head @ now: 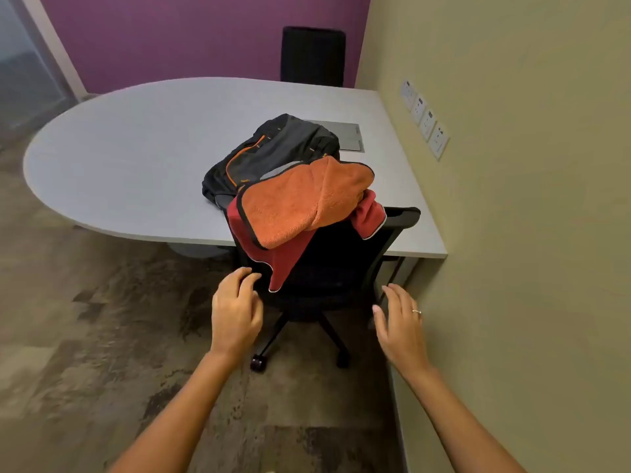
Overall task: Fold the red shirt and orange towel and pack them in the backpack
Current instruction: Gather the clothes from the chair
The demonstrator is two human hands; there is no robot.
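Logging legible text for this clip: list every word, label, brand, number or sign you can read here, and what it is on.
No text can be read in this frame.
backpack: small orange marks near the zip, too small to tell whether they are lettering.
wall sockets: dark marks on the plates, too blurred to read.
orange towel, red shirt, table, chair: no print visible.

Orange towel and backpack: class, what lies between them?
Nothing: in the head view the orange towel, draped on the chair over the red shirt, overlaps the backpack's near edge.
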